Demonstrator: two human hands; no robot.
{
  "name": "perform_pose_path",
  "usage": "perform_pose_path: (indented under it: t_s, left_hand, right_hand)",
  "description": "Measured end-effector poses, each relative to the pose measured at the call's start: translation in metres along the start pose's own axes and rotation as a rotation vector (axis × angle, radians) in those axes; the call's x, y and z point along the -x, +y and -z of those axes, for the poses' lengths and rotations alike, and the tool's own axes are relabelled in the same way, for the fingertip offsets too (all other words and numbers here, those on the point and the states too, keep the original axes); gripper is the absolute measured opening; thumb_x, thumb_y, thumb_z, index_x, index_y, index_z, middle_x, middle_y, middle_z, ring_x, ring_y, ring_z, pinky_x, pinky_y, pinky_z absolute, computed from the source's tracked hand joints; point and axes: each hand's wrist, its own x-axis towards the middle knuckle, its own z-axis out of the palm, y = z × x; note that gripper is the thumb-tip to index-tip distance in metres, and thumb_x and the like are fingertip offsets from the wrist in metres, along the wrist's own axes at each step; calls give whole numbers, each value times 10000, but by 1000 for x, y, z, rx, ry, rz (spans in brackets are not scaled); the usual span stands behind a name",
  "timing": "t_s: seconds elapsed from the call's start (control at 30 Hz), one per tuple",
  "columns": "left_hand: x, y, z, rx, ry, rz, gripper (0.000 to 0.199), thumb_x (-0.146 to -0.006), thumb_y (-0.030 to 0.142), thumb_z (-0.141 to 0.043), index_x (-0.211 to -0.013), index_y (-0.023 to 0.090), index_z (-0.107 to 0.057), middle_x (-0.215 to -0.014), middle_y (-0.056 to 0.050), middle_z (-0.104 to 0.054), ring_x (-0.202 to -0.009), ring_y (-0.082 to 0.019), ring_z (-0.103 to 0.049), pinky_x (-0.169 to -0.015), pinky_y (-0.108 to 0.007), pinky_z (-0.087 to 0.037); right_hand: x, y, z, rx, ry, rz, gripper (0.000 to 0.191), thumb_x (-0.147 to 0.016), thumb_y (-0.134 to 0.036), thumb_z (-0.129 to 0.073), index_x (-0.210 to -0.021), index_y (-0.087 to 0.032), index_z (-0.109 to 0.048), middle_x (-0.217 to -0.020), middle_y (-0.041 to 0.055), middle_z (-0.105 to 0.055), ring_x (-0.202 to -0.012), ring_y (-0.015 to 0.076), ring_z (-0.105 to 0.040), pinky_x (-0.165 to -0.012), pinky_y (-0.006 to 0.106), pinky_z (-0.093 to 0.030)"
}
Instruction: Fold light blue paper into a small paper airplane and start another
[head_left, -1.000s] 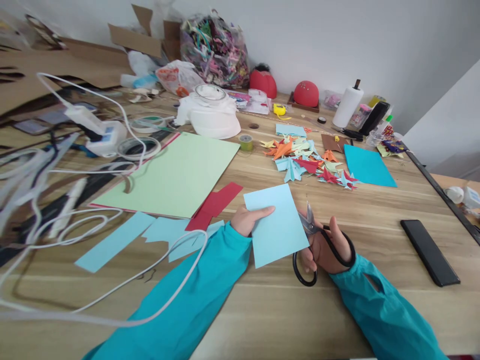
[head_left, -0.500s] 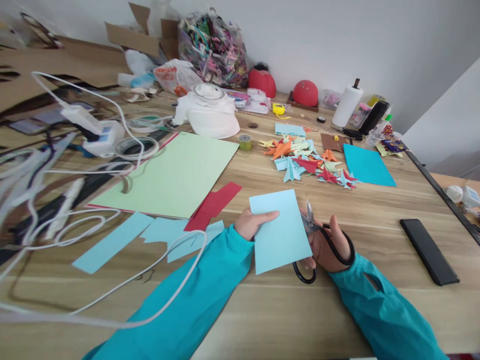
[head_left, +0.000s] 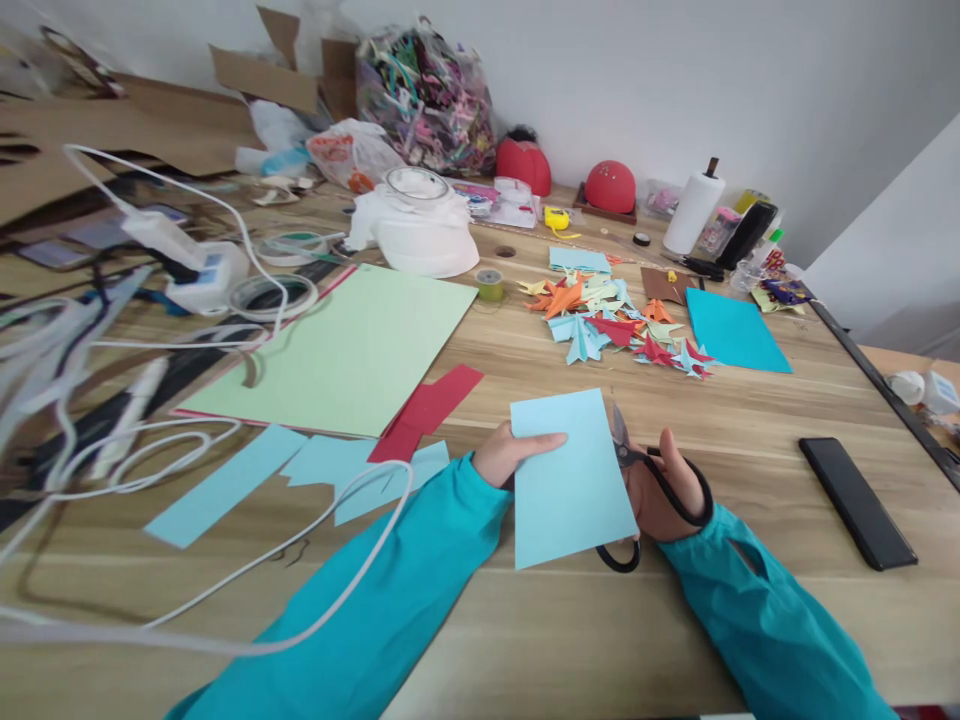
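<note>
A light blue paper sheet [head_left: 574, 500] is gripped at its left edge by my left hand [head_left: 506, 453], the thumb lying across its face. My right hand [head_left: 664, 495] has its thumb and fingers in the black handles of the scissors [head_left: 621, 440]. The blades point up and away beside the sheet's right edge, and the sheet partly covers the lower handle and fingers. To the left lie light blue offcuts [head_left: 225, 485] and red paper pieces [head_left: 442, 398]. Beyond my hands is a heap of small folded paper shapes [head_left: 581, 335] in several colours.
A large pale green sheet [head_left: 337, 350] lies at left, near white cables [head_left: 150, 430] that loop over my left sleeve. A black phone [head_left: 857, 503] rests at right. Farther back are a blue sheet [head_left: 739, 330], a green spool [head_left: 490, 286] and white caps [head_left: 427, 240].
The light blue sheet in my left hand has shifted slightly right and nearer to me. It now covers more of the lower scissor handle.
</note>
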Motion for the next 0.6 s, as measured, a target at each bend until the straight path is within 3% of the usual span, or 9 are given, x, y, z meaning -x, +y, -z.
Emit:
perform_pose_path:
  t_s: [0.13,0.3,0.6]
  left_hand:
    - [-7,-2,8,50,6,49,516,-482,339,-821,-896,58,-696,-909,-172,-708,-784,-319,-673,-746,-409,-525]
    - [-11,-5,11,9,34,18,529,-477,347,-820,-901,57,-692,-885,-171,-711,-805,-330,-668,-775,-432,-512]
    - [-11,-2,11,-74,126,-57,498,-444,358,-830,-846,91,-706,-916,-149,-711,-857,-331,-652,-791,-428,-506]
  right_hand:
    - [1,0,2,-56,-47,6,749,-800,-726,-219,-1315,-195,-335,-797,76,-676,-437,149,-585,-354,223,-391]
    - [1,0,1,-71,-58,-12,743,-805,-712,-252,-1320,-183,-331,-779,79,-679,-432,147,-582,-349,211,-375]
    - [-2,1,-4,0,40,38,741,-808,-714,-213,-1383,-249,-257,-881,76,-673,-442,144,-576,-360,240,-413]
